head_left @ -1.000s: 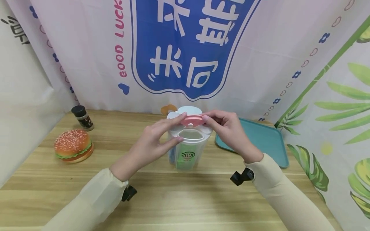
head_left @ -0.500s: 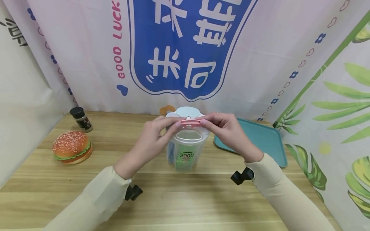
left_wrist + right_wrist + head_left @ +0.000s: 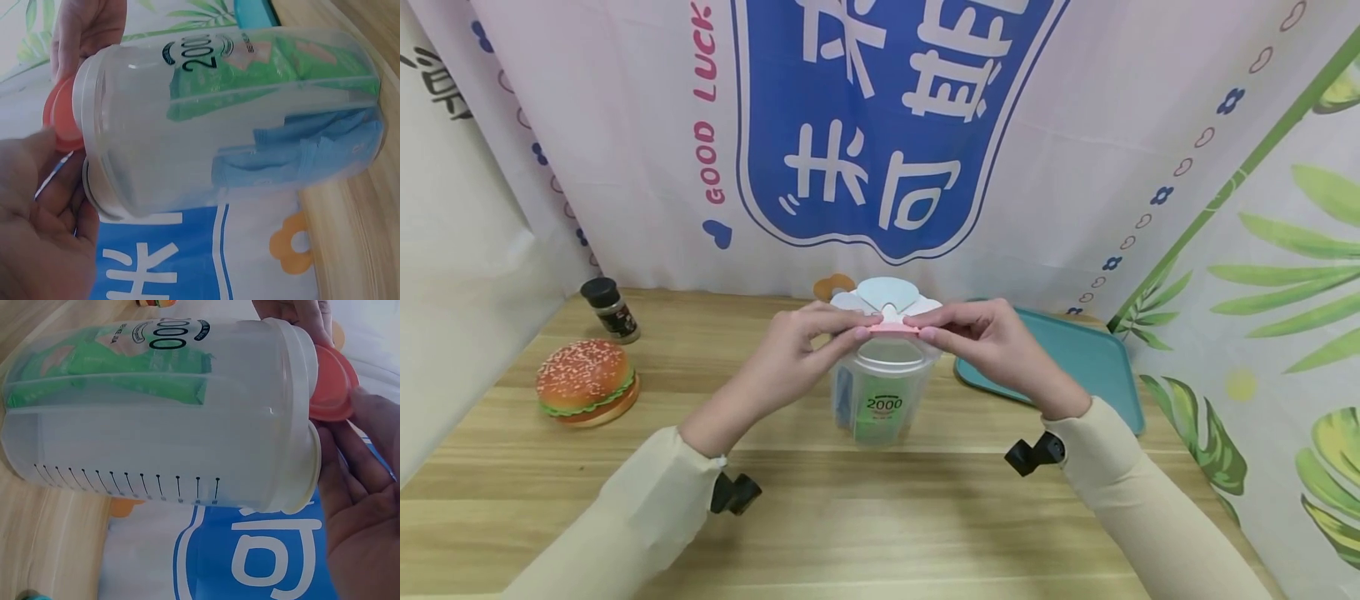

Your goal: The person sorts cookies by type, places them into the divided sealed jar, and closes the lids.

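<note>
A clear plastic storage container (image 3: pixel 889 400), printed "2000", stands upright on the table, with a white top divided into compartments. Green packets (image 3: pixel 269 78) and blue packets (image 3: pixel 312 147) lie in separate compartments inside. My left hand (image 3: pixel 801 346) and right hand (image 3: pixel 992 343) pinch opposite ends of a small red-pink lid (image 3: pixel 892 331) between thumb and fingers. Seen from the head, this lid is nearly edge-on, just behind an uncovered front opening. In the right wrist view its face (image 3: pixel 331 384) stands up from the container's top. A pale blue lid (image 3: pixel 887 292) covers the back section.
A toy hamburger (image 3: pixel 587 382) and a black-capped seasoning bottle (image 3: pixel 610 308) are at the left of the wooden table (image 3: pixel 880 525). Behind the right hand lies a teal tray (image 3: pixel 1090 367). A printed curtain (image 3: pixel 1060 167) hangs along the back edge.
The red-pink lid has tipped from showing its broad face to nearly edge-on. My left thumb has moved from the opening's rim onto the lid. The right hand has kept its pinch.
</note>
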Demonstrator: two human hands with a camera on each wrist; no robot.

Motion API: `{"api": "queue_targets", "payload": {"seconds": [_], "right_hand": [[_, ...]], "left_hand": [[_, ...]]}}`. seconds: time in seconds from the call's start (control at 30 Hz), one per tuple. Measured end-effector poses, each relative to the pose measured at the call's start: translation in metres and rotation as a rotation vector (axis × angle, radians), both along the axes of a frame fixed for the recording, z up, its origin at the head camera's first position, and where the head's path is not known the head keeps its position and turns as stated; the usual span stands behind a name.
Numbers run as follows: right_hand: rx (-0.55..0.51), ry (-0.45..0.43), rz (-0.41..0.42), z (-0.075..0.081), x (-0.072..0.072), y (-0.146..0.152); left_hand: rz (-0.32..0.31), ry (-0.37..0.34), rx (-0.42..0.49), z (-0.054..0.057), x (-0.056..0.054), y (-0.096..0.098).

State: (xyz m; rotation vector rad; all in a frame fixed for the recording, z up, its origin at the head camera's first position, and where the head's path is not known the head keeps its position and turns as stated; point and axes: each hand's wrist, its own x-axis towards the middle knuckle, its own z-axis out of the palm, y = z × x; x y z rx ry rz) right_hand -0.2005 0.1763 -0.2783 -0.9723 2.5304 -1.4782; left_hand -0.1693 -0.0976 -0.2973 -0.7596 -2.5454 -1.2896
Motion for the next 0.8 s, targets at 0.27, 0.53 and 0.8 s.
{"api": "queue_targets", "payload": {"seconds": [0.27, 0.53, 0.8], "right_hand": [[0.077, 0.124, 0.090, 0.000, 0.000, 0.004], [0.117, 0.169, 0.137, -0.001, 0.002, 0.005], [0.109, 0.191, 0.150, -0.003, 0.003, 0.004]], "left_hand": [[-0.103, -0.001, -0.071, 0.002, -0.004, -0.010], [-0.157, 0.039, -0.115, 0.003, -0.006, -0.013], [-0.163, 0.056, -0.136, 0.002, -0.006, -0.013]]}}
